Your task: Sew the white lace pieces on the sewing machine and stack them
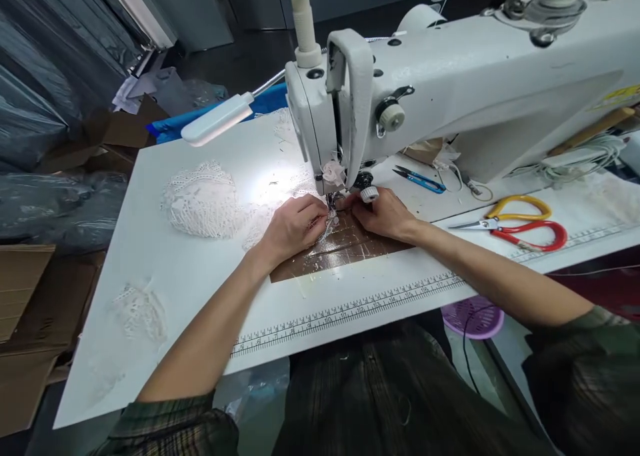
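Note:
A white sewing machine (425, 76) stands over the table, its needle area lit by a small lamp. At the presser foot, my left hand (299, 224) is closed with its fingers pinching white lace (260, 224), which trails away to the left. My right hand (383, 213) is at the other side of the foot, fingers bent; their tips are partly hidden behind the machine's knob, so what they hold does not show. A larger bundle of white lace (203, 199) rests on the table to the left. Beneath both hands lies a brown plate (320, 263).
Blue thread snips (420, 179) and scissors with yellow and red handles (520, 224) lie at the right. A lace scrap (143, 313) sits at front left. A ruler strip (350, 313) runs along the front edge. Cardboard boxes (45, 309) stand left of the table; a purple basket (473, 317) is below.

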A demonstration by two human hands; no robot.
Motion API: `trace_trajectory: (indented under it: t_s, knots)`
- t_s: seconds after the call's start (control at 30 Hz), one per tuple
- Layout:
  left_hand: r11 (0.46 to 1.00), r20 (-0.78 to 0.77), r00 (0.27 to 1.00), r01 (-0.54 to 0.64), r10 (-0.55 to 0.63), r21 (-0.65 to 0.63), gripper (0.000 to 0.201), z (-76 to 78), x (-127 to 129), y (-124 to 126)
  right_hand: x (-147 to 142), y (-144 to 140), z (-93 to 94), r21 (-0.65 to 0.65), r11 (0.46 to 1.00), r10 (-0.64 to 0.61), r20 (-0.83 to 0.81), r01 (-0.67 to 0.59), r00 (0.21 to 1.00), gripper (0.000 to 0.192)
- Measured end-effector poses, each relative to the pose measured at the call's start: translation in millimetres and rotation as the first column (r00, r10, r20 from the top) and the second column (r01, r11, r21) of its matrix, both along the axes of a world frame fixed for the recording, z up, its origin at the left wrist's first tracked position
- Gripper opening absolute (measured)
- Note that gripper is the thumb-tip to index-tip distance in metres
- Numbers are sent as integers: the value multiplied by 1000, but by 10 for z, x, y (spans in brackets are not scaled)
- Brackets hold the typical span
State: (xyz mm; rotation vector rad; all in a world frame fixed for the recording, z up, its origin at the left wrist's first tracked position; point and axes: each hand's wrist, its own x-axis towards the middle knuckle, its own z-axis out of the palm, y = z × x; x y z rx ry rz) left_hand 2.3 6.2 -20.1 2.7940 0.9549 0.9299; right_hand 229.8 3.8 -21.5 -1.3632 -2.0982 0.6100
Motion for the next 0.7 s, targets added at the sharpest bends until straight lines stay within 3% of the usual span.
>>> trace_trajectory:
  t_s: [0.3,0.7]
  knots:
    - [993,-130,992,22,-6,119,15,-15,3,30,54,-130,-32,159,975,125,186,-155,975,34]
    - [994,-137,991,21,-6,108,16,-27,-10,44,42,-133,-6,123,973,164,224,-195,961,36]
